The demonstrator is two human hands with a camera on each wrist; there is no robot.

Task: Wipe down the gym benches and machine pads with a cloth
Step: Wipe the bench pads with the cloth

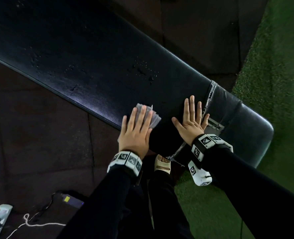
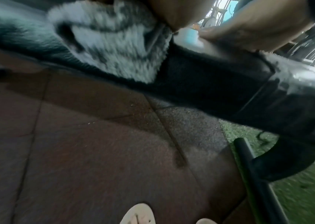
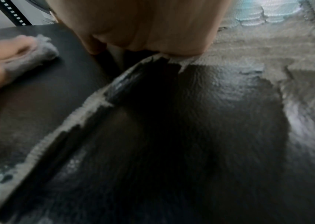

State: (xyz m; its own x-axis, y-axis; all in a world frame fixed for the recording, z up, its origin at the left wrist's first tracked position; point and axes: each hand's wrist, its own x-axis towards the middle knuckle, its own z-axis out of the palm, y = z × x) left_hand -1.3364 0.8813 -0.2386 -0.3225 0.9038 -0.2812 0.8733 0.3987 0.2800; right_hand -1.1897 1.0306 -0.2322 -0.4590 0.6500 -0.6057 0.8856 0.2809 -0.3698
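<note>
Now the left hand (image 1: 136,133) presses flat on the cloth (image 1: 148,117), right hand (image 1: 191,121) flat, bracing the bench (image 1: 94,69); best sweep toward eleven o'clock, through those droplets (image 1: 143,70).

A long black padded bench (image 1: 94,69) carries water droplets (image 1: 143,71), a folded grey cloth (image 1: 154,118) and two flat hands.

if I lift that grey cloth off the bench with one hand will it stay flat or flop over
Probably flop: the cloth looks soft and fluffy, and already drapes over the bench edge under the left hand. It seems light for its size. Droplets on the pad suggest it may be damp, so slightly clingy.
</note>
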